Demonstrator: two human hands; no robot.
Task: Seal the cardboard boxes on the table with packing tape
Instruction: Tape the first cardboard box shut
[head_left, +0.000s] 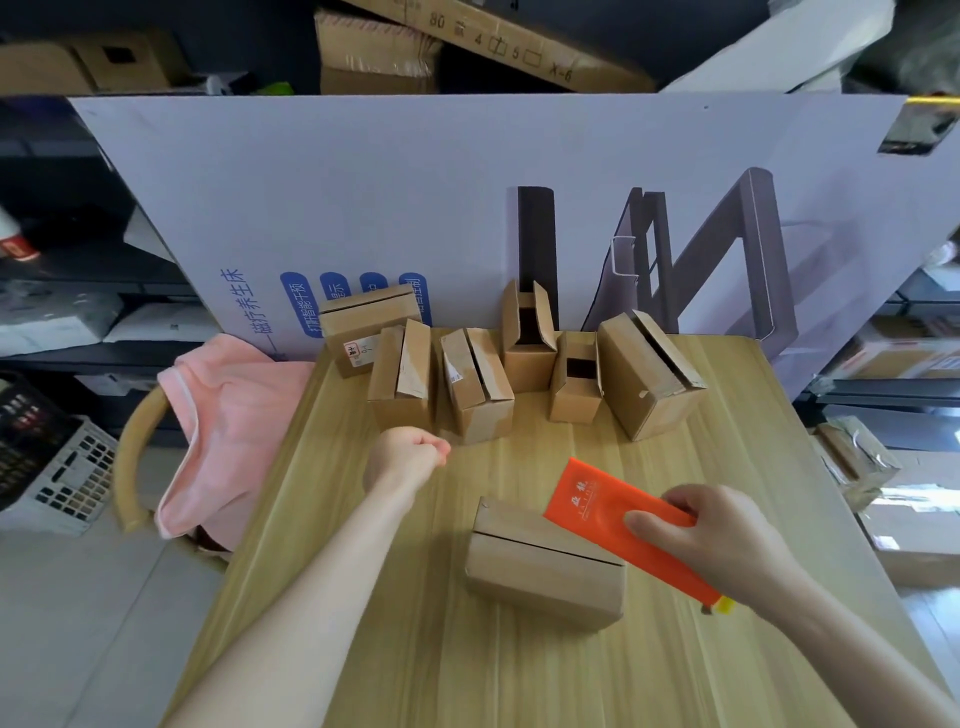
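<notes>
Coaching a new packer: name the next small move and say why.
Probably set the left hand on the near box to steady it: its seam looks untaped, and the right hand holds the orange tape dispenser over its corner.

A brown cardboard box (545, 571) lies at the front of the bench (467, 675), its flaps folded down with a dark seam showing between them. An orange tape dispenser (597, 512) with gold lettering tilts over its right corner, gripped by the right hand (727, 540). Six more boxes (475, 387) cluster at the far edge, several with flaps ajar.
</notes>
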